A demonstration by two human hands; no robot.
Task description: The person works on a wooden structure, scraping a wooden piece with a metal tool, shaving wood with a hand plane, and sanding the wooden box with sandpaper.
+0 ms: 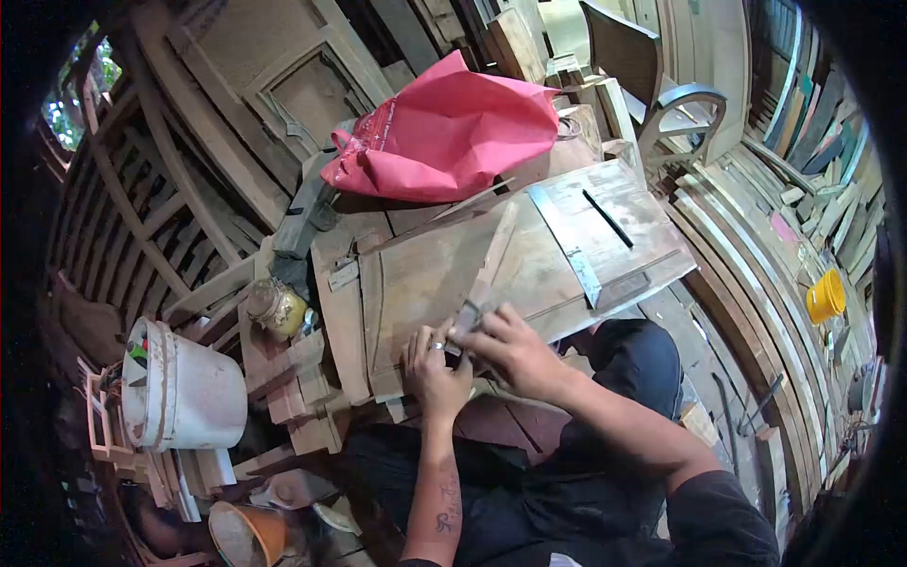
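A narrow wooden strip (495,248) lies lengthwise over a wide wooden panel (416,274), its near end running in under my hands. My left hand (436,376), with a ring on one finger, is closed at that near end. Just to its right, my right hand (518,355) has its fingers pinched on a small greyish flat piece (468,317), possibly folded sandpaper, which touches the strip. My fingers hide the strip's tip. Farther right on the panel rest a metal ruler (569,248) and a dark pencil or pen (607,219).
A pink bag (453,132) sits behind the panel. To the left are a jar (276,308), a white bucket (194,387) and an orange container (255,532). Long boards (746,293) and a yellow bucket (826,297) are on the right.
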